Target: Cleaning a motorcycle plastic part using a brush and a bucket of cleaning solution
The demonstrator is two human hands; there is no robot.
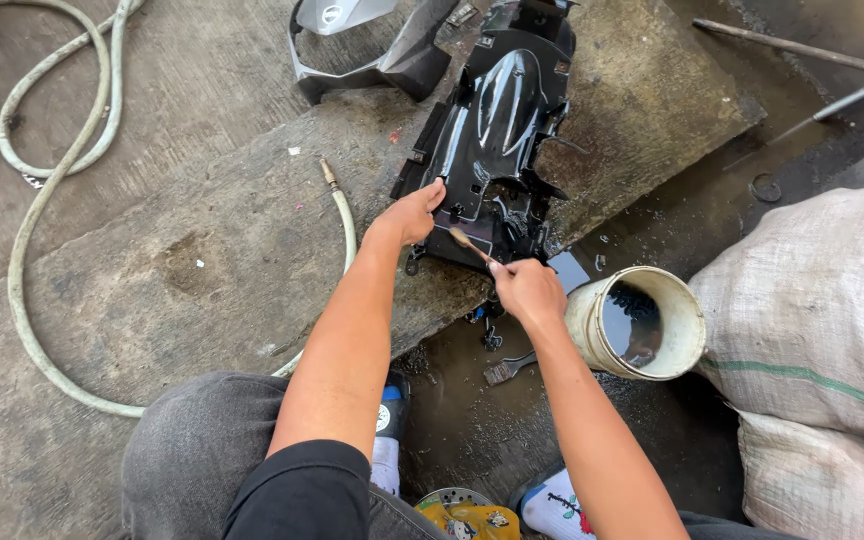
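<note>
1. the left hand [414, 213] grips the near left edge of the black panel [497, 130], fingers curled over its rim, steadying it on the slab [252, 230].
2. the right hand [527, 290] is closed around a small brush [470, 243], its bristle end touching the panel's lower end, just beyond the left hand's fingertips.
3. the panel lies flat ahead of both hands, glossy and wet, its far end reaching away from the person.
4. the step in hand looks like scrubbing the ribbed lower end of the panel; by my judgement most of the upper surface is still to be worked.
5. the next move seems to call for short strokes into the recesses while the left hand keeps the panel from sliding toward the slab's edge.
6. a bucket [642, 322] of dark liquid lies tilted just right of the right hand, close enough to dip into, and close enough to be knocked by the forearm.
7. a second brush [508, 369] lies on the wet ground below the right hand.
8. a hose [342, 215] runs past the left forearm, its nozzle left of the left hand; more loops lie well off to the left.
9. a grey panel [372, 50] rests beyond the black one.
10. sacks [812, 310] crowd the right side, past the bucket, limiting elbow room.
</note>
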